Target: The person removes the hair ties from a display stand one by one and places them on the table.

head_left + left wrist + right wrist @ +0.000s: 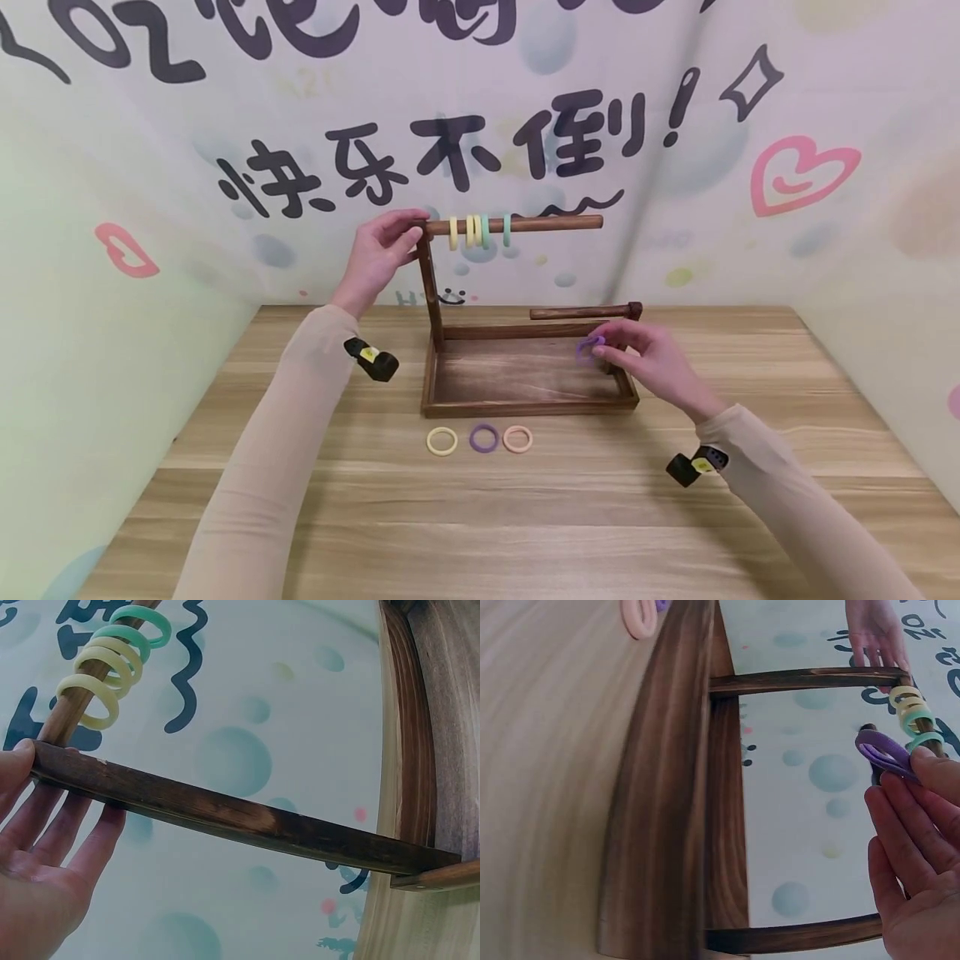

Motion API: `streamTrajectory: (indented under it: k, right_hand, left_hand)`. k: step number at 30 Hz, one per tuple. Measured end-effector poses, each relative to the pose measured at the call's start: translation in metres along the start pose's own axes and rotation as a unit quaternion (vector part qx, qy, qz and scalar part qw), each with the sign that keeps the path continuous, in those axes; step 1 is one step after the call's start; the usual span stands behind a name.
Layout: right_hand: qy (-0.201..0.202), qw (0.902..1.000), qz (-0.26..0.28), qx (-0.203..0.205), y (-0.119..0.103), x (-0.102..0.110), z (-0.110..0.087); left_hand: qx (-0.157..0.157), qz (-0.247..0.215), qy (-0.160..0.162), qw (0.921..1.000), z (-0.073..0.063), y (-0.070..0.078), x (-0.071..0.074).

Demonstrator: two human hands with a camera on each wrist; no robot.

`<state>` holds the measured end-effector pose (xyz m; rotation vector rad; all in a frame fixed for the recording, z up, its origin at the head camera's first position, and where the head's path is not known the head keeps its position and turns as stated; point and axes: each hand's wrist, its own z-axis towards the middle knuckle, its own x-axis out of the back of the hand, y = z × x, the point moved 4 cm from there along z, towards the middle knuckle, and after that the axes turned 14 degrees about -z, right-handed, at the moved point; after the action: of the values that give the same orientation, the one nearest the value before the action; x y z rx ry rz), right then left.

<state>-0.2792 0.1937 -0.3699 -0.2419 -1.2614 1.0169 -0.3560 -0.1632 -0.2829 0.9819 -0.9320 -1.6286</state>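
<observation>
My left hand (381, 252) holds the top of the tall left upright (225, 810) of a dark wooden stand, thumb on one side and fingers on the other. From that upright an upper rod (558, 223) points right, carrying several yellow and mint-green hair ties (94, 694). Between thumb and fingertips, my right hand (654, 367) pinches a purple hair tie (885, 752), which looks squeezed into a narrow loop in the right wrist view. It is just below the lower rod (573, 314), near the short right upright, which the hand partly hides.
The stand's shallow tray base (525, 409) sits on the wood-grain table (480, 533). In front of it lie a yellow hair tie (442, 453), a purple one (483, 450) and a peach one (517, 451). A printed backdrop (480, 275) rises behind the stand.
</observation>
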Motion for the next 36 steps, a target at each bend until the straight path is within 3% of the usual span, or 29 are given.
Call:
streamTrajectory:
  k: [6, 11, 23, 28, 36]
  right_hand:
    - [-0.047, 0.9979, 0.022, -0.039, 0.013, -0.021, -0.008]
    - [-0.069, 0.9955, 0.052, -0.039, 0.019, -0.039, -0.011]
    - [-0.116, 0.9913, 0.061, -0.011, 0.013, -0.065, -0.016]
    - [-0.145, 0.9876, 0.052, 0.032, 0.013, -0.072, -0.019]
    - [-0.152, 0.9831, 0.071, 0.074, 0.007, -0.073, -0.023]
  left_hand:
    - [0.001, -0.001, 0.001, 1.0, 0.0, -0.002, -0.001]
    - [0.0, -0.004, 0.001, 1.0, 0.0, -0.002, 0.001]
    - [0.003, -0.01, -0.002, 0.9999, 0.001, -0.002, 0.002]
    - [0.001, -0.016, -0.005, 0.9999, 0.001, -0.003, 0.001]
    - [0.001, -0.016, -0.001, 0.9999, 0.001, -0.002, 0.0]
